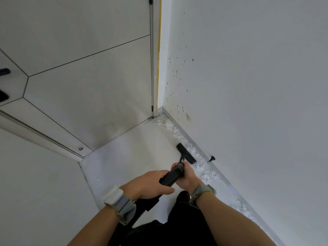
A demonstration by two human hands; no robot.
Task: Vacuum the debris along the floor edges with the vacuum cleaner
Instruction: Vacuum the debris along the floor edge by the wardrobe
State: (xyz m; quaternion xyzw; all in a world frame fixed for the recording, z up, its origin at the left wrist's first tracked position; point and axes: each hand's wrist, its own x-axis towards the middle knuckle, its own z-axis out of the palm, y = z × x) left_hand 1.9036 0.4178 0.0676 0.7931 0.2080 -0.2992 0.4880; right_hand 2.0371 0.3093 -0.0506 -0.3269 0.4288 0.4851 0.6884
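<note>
Both hands hold the vacuum cleaner's black wand [173, 176]: the left hand [148, 183] curls over its upper end, and the right hand [186, 175] wraps round it lower down. The flat floor nozzle [186, 153] sits on the pale floor [134, 148], just beside the grey skirting board [229, 183]. White shredded debris [171, 126], possibly paper, lies in a strip along that edge into the corner by the door [88, 68]. A small black doorstop [211, 159] juts from the wall [257, 86].
</note>
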